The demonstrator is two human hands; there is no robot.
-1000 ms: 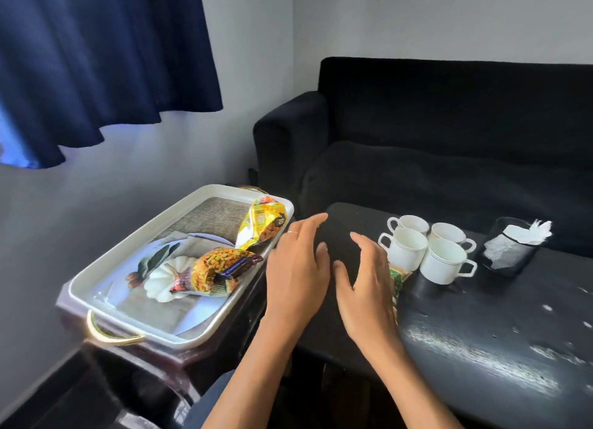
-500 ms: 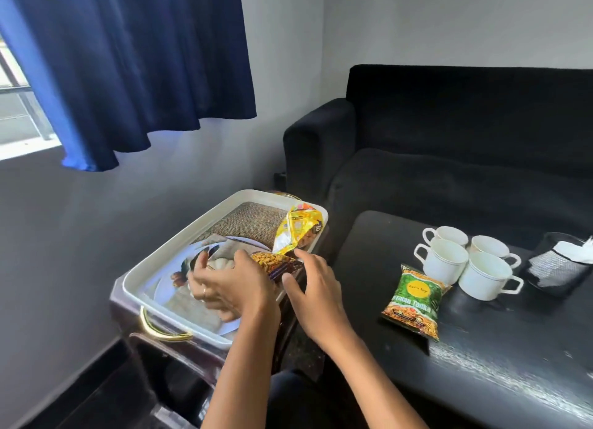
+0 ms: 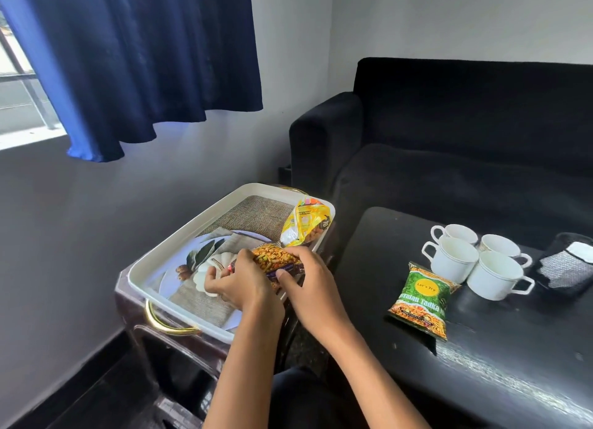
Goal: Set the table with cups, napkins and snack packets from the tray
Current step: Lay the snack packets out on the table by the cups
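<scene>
A white tray (image 3: 167,252) with gold handles stands on a dark stool at the left. Over its right side, my left hand (image 3: 239,284) and my right hand (image 3: 308,284) both grip an orange snack packet (image 3: 272,261) by its ends. A yellow snack packet (image 3: 305,224) leans against the tray's far right rim. On the black table (image 3: 481,364) lies a green snack packet (image 3: 420,300), and beside it stand several white cups (image 3: 475,261). A black holder with white napkins (image 3: 568,265) sits at the right edge.
A black sofa (image 3: 449,139) stands behind the table. A blue curtain (image 3: 138,59) hangs over the window at the upper left. The grey wall runs behind the tray, and dark floor lies below the stool.
Both hands moved from above the table's left end to the tray and took hold of the orange packet. My view swung left, uncovering the green packet on the table.
</scene>
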